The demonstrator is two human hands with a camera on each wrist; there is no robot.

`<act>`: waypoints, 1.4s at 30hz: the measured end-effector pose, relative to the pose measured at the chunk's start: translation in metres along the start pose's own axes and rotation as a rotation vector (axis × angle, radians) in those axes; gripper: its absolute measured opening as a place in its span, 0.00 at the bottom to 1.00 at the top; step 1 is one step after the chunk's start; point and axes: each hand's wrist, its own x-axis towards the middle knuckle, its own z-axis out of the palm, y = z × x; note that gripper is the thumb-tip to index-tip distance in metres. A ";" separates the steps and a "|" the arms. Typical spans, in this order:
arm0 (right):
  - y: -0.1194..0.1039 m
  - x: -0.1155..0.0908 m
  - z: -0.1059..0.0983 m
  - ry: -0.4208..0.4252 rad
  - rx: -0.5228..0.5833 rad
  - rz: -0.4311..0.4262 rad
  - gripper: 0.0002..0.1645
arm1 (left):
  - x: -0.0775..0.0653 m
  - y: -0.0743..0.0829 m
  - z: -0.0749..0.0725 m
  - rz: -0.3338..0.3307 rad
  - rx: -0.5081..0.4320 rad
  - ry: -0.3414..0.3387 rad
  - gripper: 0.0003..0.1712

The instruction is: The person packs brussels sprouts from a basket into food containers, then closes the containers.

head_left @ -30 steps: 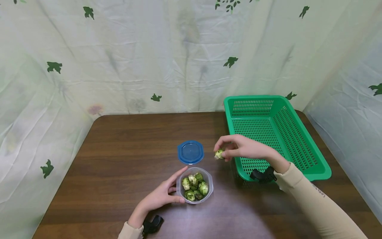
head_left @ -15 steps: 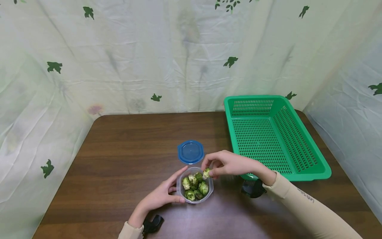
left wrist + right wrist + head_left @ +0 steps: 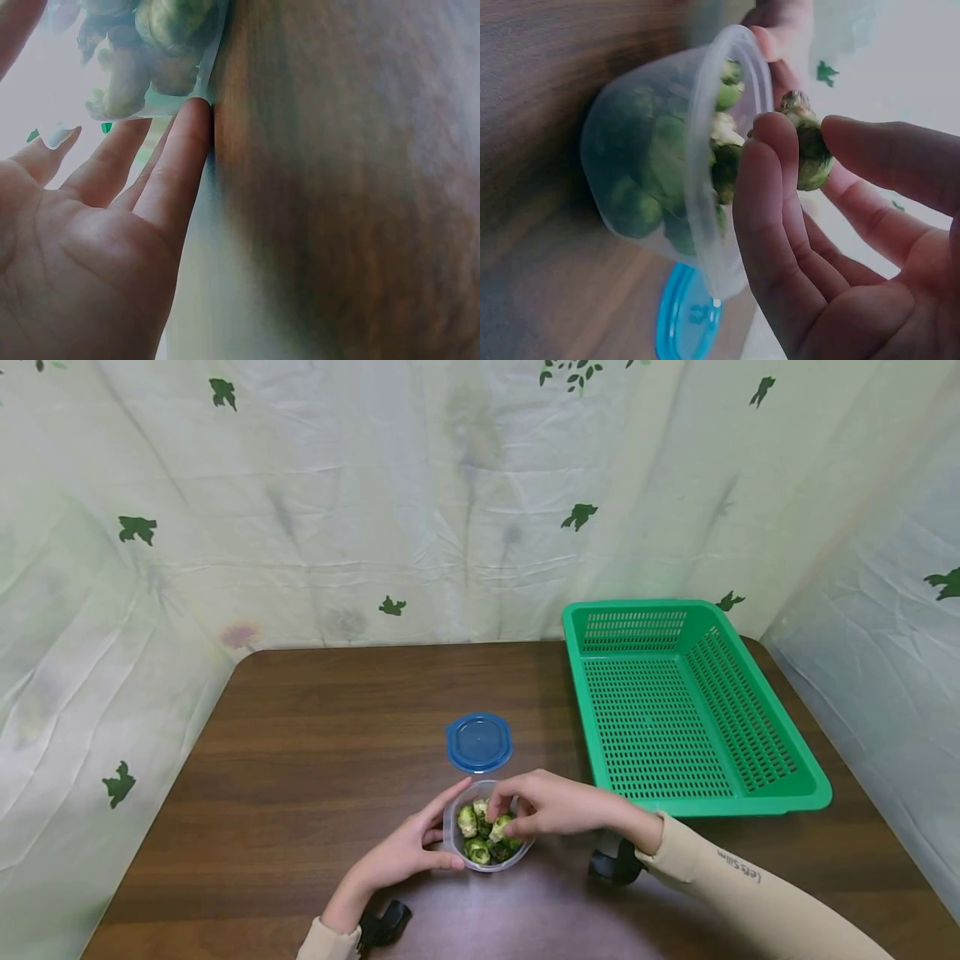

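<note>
A clear plastic container (image 3: 450, 853) with several Brussels sprouts (image 3: 478, 850) in it stands on the table. My left hand (image 3: 411, 843) rests against the container's left side, thumb and fingers spread and fairly straight; the left wrist view shows the fingertips (image 3: 196, 112) touching its wall. Over the container's opening, my right hand (image 3: 551, 802) pinches a Brussels sprout (image 3: 810, 154) between thumb and fingers. In the right wrist view this sprout is just outside the rim (image 3: 705, 165), with other sprouts inside. The right hand partly hides the contents in the head view.
A blue lid (image 3: 480, 742) lies flat on the table (image 3: 337, 735) just behind the container. The green perforated basket (image 3: 806, 797) stands at the back right, close to my right forearm. Pale curtains (image 3: 337, 510) with green leaf shapes hang behind the table.
My right hand has moved left and toward me from beside the basket to over the container, carrying the Brussels sprout. The left hand and container have stayed in place.
</note>
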 end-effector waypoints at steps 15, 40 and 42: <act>0.002 0.005 0.016 0.084 0.045 0.031 0.09 | 0.000 0.000 0.000 0.007 -0.003 0.002 0.54; 0.008 0.003 0.022 0.077 0.121 -0.003 0.09 | 0.000 0.001 -0.001 0.019 0.002 -0.008 0.53; 0.010 0.003 0.021 0.091 0.178 0.002 0.08 | 0.000 0.001 -0.001 0.021 -0.001 -0.015 0.53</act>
